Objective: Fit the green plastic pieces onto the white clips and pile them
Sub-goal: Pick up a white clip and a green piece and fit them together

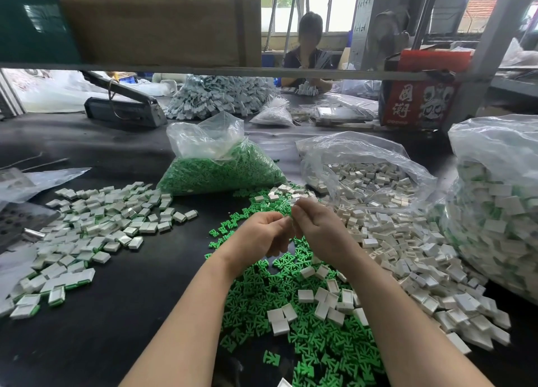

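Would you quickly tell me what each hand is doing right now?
Left hand: fingers curled shut, pinching something small at the fingertips; what it is cannot be told.
Right hand: fingers curled shut against the left; what it holds cannot be told.

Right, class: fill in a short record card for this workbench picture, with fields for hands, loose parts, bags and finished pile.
hands: left hand and right hand meet fingertip to fingertip; what they pinch is hidden
loose parts: small green plastic pieces under the forearms, white rectangular plastic clips to the right
bags: clear plastic bag of green pieces, clear plastic bag of white clips
finished pile: assembled white-and-green clips on the left
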Available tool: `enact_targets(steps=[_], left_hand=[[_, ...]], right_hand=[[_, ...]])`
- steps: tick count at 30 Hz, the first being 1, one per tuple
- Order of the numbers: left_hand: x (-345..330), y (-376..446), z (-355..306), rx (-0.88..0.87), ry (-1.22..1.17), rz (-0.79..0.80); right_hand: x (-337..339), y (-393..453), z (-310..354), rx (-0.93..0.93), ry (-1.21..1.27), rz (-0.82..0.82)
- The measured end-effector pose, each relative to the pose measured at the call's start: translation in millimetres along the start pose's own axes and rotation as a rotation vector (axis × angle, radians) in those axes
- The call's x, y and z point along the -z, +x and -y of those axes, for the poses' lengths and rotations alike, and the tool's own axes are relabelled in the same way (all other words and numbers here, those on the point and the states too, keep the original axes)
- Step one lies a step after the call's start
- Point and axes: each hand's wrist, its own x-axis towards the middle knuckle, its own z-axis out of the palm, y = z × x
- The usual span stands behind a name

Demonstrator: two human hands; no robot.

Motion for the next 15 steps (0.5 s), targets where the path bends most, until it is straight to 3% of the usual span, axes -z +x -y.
enact_targets(steps=[7, 15], left_hand=[[-7, -2, 1, -0.001, -0.022, -0.034], [-14, 1, 5, -0.070, 0.170, -0.070]], right_hand=[[-4, 0, -5, -0.031, -0.008, 0.020], [-8, 1, -9, -0.019, -0.041, -0.002]])
